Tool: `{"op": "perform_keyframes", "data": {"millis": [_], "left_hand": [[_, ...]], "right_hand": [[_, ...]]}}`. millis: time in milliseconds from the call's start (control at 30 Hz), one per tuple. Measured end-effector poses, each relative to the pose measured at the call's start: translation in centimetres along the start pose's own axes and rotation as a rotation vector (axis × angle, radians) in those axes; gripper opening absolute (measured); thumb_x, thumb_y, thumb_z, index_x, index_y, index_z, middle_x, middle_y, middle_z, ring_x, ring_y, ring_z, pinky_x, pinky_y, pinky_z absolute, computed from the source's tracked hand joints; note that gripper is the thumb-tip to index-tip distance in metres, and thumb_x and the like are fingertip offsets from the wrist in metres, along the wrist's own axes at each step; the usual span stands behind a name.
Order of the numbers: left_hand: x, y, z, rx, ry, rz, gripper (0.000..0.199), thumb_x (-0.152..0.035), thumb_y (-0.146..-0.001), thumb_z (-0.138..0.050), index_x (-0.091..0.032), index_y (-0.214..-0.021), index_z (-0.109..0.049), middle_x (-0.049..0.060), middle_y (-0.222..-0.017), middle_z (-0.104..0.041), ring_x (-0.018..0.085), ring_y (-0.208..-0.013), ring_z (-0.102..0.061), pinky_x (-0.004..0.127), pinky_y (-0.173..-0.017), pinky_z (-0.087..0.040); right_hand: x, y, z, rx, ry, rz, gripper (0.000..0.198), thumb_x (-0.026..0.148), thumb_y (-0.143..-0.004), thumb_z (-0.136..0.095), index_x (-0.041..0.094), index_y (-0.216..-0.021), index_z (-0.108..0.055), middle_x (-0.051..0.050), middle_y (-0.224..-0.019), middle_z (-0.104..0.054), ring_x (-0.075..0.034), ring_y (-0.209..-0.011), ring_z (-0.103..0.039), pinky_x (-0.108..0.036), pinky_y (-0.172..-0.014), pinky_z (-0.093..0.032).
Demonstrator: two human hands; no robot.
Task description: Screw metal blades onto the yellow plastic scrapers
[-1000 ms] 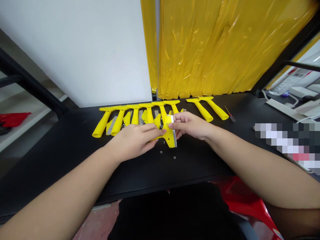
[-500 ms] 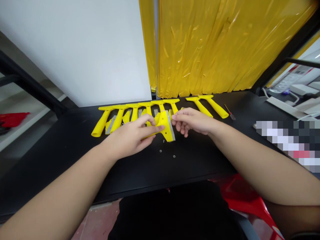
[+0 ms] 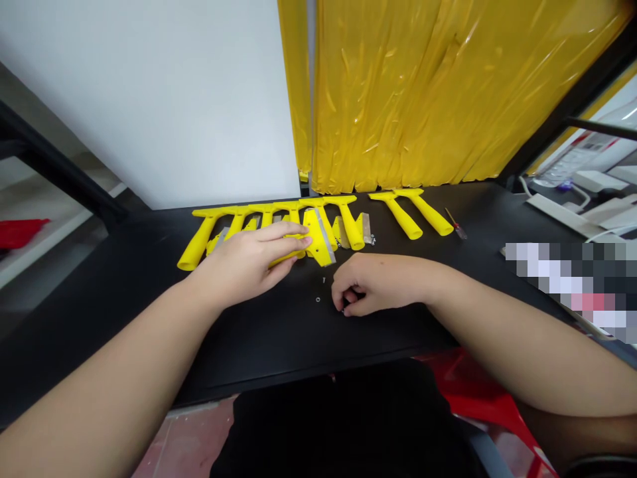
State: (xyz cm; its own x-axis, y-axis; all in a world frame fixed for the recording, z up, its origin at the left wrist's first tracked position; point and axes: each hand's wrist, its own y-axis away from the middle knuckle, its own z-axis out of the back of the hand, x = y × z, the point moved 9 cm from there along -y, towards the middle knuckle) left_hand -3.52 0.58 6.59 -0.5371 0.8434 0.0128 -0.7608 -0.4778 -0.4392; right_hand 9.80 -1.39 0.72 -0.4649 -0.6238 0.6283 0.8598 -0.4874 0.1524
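Note:
My left hand [image 3: 251, 262] is closed around a yellow scraper [image 3: 317, 249] with a grey metal blade along its right edge; its handle is mostly hidden under my fingers. My right hand [image 3: 371, 285] is down at the black tabletop, thumb and fingertips pinched on a small metal nut [image 3: 343, 311] that barely shows. Just left of those fingers lie a tiny screw [image 3: 324, 280] and a second nut [image 3: 318, 299]. Behind my left hand, several yellow scraper handles [image 3: 199, 242] stretch in a row, with loose blades [image 3: 367, 227] and yellow plates among them.
Two more yellow handles [image 3: 405, 216] lie at the back right, near a small screwdriver [image 3: 456, 224]. More small hardware [image 3: 373, 239] sits by the blades. A white panel [image 3: 199, 99] and yellow plastic sheeting [image 3: 423, 93] rise behind the table [image 3: 279, 345].
My right hand has left the scraper's blade and come down toward me to the nut on the table. My left hand has moved slightly left and away with the scraper.

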Motion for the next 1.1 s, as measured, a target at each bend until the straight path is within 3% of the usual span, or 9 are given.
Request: {"op": "perform_keyframes", "data": {"millis": [233,300,400,467,633,733,867,1000,1100], "left_hand": [[-0.2,0.0,0.0,-0.019,-0.014,-0.061,0.028,-0.027,-0.105,-0.058,-0.021,-0.122,-0.080,0.008,-0.140,-0.075,0.025,-0.112,-0.080,0.038,-0.096,-0.067],[-0.7,0.0,-0.1,-0.015,-0.010,-0.091,0.028,-0.025,-0.105,-0.059,-0.022,-0.124,-0.079,0.007,-0.141,-0.075,0.024,-0.113,-0.079,0.035,-0.096,-0.067],[-1.6,0.0,0.0,-0.026,0.016,-0.140,0.028,-0.023,-0.105,-0.060,-0.023,-0.125,-0.079,0.005,-0.140,-0.075,0.021,-0.112,-0.080,0.032,-0.097,-0.066],[-2.3,0.0,0.0,-0.039,0.019,-0.171,0.027,-0.021,-0.104,-0.061,-0.023,-0.125,-0.078,0.004,-0.139,-0.076,0.020,-0.110,-0.080,0.031,-0.097,-0.066],[-3.8,0.0,-0.1,-0.075,-0.035,-0.252,0.028,-0.019,-0.104,-0.062,-0.023,-0.127,-0.077,0.002,-0.136,-0.077,0.018,-0.098,-0.082,0.030,-0.087,-0.068],[-4.3,0.0,-0.3,-0.068,-0.047,-0.280,0.029,-0.019,-0.105,-0.059,-0.022,-0.128,-0.076,0.003,-0.136,-0.077,0.019,-0.098,-0.082,0.030,-0.084,-0.068],[-4.6,0.0,-0.4,-0.069,-0.060,-0.299,0.030,-0.016,-0.105,-0.057,-0.021,-0.129,-0.075,0.003,-0.135,-0.078,0.019,-0.106,-0.081,0.028,-0.086,-0.068],[-4.6,0.0,-0.5,-0.065,-0.058,-0.278,0.030,-0.018,-0.105,-0.058,-0.023,-0.129,-0.075,0.002,-0.134,-0.078,0.019,-0.103,-0.082,0.029,-0.083,-0.068],[-4.0,-0.2,-0.5,-0.045,-0.032,-0.212,0.028,-0.020,-0.105,-0.059,-0.025,-0.128,-0.075,0.003,-0.143,-0.074,0.019,-0.097,-0.082,0.030,-0.079,-0.068]], "right_hand": [[0.9,0.9,0.7,0.033,0.008,0.001,0.010,0.013,-0.093,-0.066,0.018,-0.093,-0.075,0.001,-0.079,-0.067,-0.013,-0.068,-0.057,-0.027,-0.067,-0.045],[0.9,1.3,2.9,-0.157,-0.036,0.061,0.008,0.016,-0.095,-0.067,0.019,-0.094,-0.075,-0.001,-0.086,-0.068,-0.015,-0.075,-0.059,-0.028,-0.071,-0.047],[-0.1,2.9,7.4,-0.659,0.029,0.113,0.002,0.020,-0.092,-0.075,0.021,-0.090,-0.076,-0.005,-0.097,-0.063,-0.020,-0.092,-0.059,-0.035,-0.086,-0.049],[-1.4,3.2,8.2,-0.817,-0.016,0.087,0.003,0.024,-0.090,-0.079,0.021,-0.090,-0.077,-0.005,-0.097,-0.058,-0.021,-0.093,-0.057,-0.038,-0.087,-0.050],[-3.5,1.6,6.9,-0.825,-0.290,0.028,0.010,0.031,-0.089,-0.077,0.021,-0.088,-0.075,-0.009,-0.110,-0.063,-0.025,-0.108,-0.061,-0.037,-0.082,-0.054],[-4.2,0.9,6.2,-0.779,-0.437,-0.017,0.013,0.031,-0.086,-0.079,0.022,-0.085,-0.070,-0.005,-0.093,-0.064,-0.020,-0.088,-0.061,-0.032,-0.069,-0.049],[-5.0,0.4,5.5,-0.725,-0.651,-0.062,0.024,0.028,-0.082,-0.084,0.023,-0.090,-0.061,0.007,-0.066,-0.050,-0.011,-0.059,-0.044,-0.027,-0.056,-0.035],[-5.2,0.0,4.8,-0.697,-0.857,-0.080,0.042,0.027,-0.076,-0.088,0.025,-0.095,-0.051,0.010,-0.065,-0.052,-0.011,-0.059,-0.049,-0.025,-0.059,-0.042],[-5.7,0.1,5.0,-0.742,-0.873,-0.102,0.045,0.031,-0.075,-0.088,0.025,-0.101,-0.052,0.007,-0.076,-0.060,-0.013,-0.067,-0.056,-0.027,-0.063,-0.048]]}}
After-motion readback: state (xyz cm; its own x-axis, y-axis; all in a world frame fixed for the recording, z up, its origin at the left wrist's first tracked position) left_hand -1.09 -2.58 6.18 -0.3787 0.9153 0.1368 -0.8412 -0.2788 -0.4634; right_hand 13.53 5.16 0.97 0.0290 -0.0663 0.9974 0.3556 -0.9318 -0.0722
